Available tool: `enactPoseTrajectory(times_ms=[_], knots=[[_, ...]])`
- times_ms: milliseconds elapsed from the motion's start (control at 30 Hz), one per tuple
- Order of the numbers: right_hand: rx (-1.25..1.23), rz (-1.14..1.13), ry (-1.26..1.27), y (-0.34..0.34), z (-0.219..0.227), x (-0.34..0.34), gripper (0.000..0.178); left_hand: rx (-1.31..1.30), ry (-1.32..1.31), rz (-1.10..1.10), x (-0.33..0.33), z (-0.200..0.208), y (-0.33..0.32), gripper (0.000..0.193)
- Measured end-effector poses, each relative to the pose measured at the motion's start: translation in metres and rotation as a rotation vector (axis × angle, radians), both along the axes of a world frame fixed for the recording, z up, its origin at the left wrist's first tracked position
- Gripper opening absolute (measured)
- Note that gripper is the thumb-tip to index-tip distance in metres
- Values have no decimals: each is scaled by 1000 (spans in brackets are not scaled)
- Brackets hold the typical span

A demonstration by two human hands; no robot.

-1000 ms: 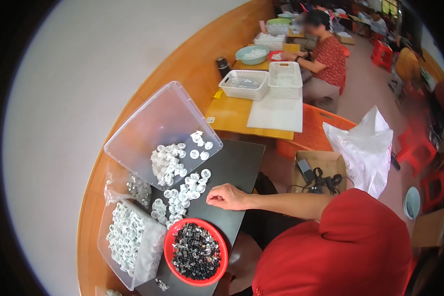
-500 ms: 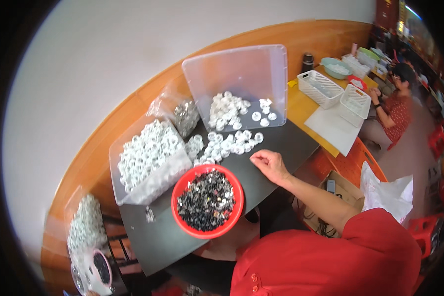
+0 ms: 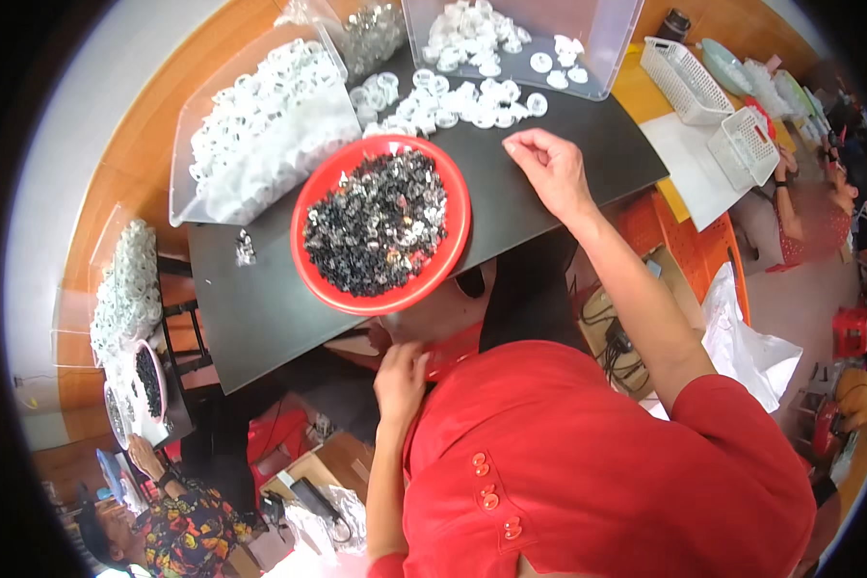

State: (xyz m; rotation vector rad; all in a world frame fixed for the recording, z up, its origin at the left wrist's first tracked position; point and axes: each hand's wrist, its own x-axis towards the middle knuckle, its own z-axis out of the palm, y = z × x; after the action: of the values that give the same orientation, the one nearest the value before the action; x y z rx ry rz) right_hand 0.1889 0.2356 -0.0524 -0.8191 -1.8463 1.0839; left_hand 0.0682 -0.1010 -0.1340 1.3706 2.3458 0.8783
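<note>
Thumb and fingertips drawn together, the right hand (image 3: 552, 173) hangs at the far right of a black table (image 3: 270, 323), just short of loose white round parts (image 3: 486, 104); whether anything is pinched there cannot be told. The left hand (image 3: 401, 383), half curled, is near the body, below the table's near edge; its fingertips are too blurred to show a hold.

It looks like a moment between picks rather than a part being joined. Taking up a white part would call for the right hand to reach slightly farther and left, fingers parted.

Between the left hand and those parts stands a red basin (image 3: 301, 241), heaped with small black and clear pieces (image 3: 376, 222); a lift over its rim, or a path around it, would be needed.

At far left, a clear bin (image 3: 303, 159) brims with white rings; a bag of shiny pieces (image 3: 371, 39) and a second clear bin (image 3: 597, 43) stand beyond. A few clear bits (image 3: 246, 248) lie left of the basin. White baskets (image 3: 686, 82) occupy a neighboring table at right, where a co-worker (image 3: 790, 222) sits; another, in a floral shirt (image 3: 178, 511), appears at near left.
</note>
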Motion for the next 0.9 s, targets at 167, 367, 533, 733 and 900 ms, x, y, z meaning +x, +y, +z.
enactPoseTrajectory(times_ms=[167,367,533,733,900], knots=[[-66,23,-47,-9,9,-8,15,-581,-1,-508,1,-143,18,37],[-59,8,-27,-10,3,-3,8,-891,-75,-803,1,-187,35,41],[35,-8,-160,-13,12,-7,4,-927,-139,-778,-18,-178,51,40],[128,43,-378,-15,22,-18,10,-902,-272,-699,-27,-132,40,40],[133,37,-471,-13,25,-18,13,-881,-403,-579,-31,-57,-9,40]])
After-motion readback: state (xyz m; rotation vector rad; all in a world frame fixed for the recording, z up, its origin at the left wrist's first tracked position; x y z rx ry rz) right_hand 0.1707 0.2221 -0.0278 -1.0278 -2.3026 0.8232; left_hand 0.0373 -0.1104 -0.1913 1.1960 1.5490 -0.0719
